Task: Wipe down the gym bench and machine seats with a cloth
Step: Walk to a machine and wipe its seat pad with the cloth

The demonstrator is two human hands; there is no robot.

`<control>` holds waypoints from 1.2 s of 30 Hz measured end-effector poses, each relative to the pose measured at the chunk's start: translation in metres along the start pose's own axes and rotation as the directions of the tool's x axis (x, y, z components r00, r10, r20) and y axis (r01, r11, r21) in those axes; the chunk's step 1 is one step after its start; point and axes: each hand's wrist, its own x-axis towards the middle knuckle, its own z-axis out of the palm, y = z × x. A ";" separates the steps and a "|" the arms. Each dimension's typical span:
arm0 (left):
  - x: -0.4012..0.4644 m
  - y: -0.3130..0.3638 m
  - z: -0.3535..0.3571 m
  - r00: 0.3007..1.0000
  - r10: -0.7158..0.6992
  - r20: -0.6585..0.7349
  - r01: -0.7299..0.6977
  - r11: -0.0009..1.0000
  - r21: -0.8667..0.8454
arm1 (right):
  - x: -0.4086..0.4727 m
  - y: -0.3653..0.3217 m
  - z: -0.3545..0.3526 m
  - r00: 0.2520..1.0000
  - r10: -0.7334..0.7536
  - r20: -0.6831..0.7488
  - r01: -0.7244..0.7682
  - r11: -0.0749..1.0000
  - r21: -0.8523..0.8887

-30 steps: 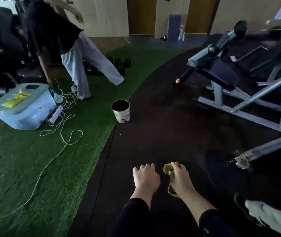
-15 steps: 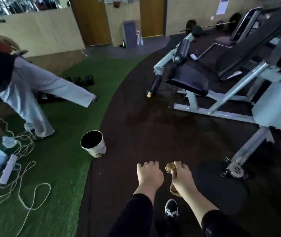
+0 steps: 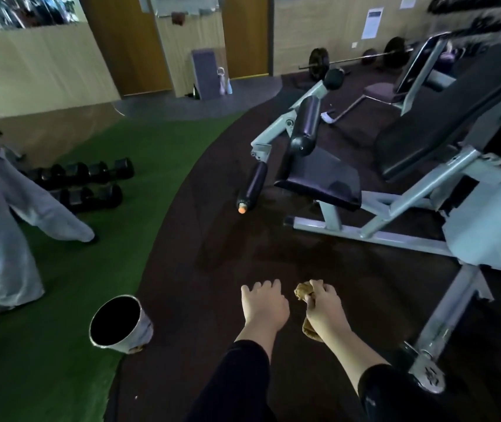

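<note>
The right hand [image 3: 324,310] held a crumpled tan cloth [image 3: 303,292], its grip curled tight round it so that cloth bunched out above the fingers and hung below the wrist. The left hand [image 3: 264,304] was just beside it, its grip loose and holding nothing, fingers relaxed and slightly spread. Both hung over the dark rubber floor [image 3: 228,245]. Ahead and to the right stood a grey-framed machine with a black padded seat [image 3: 322,178] and a long black backrest [image 3: 444,126]. A white bucket [image 3: 121,324] sat at the edge of the green turf [image 3: 60,315], and another person's grey trouser legs [image 3: 8,226] stood on the left.
</note>
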 end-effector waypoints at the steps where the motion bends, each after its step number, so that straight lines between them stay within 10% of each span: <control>1: 0.019 0.000 -0.006 1.000 0.010 -0.001 -0.010 1.000 0.004 | 0.019 -0.002 -0.003 1.000 0.000 -0.006 0.000 1.000 0.002; 21: 0.396 0.064 -0.140 0.961 0.277 0.020 -0.277 0.952 0.129 | 0.367 -0.019 -0.080 0.942 0.236 -0.238 -0.209 0.969 0.134; 36: 0.599 0.218 -0.146 0.983 0.182 0.038 -0.184 0.982 0.047 | 0.596 0.107 -0.157 0.969 0.167 -0.185 -0.141 0.980 0.144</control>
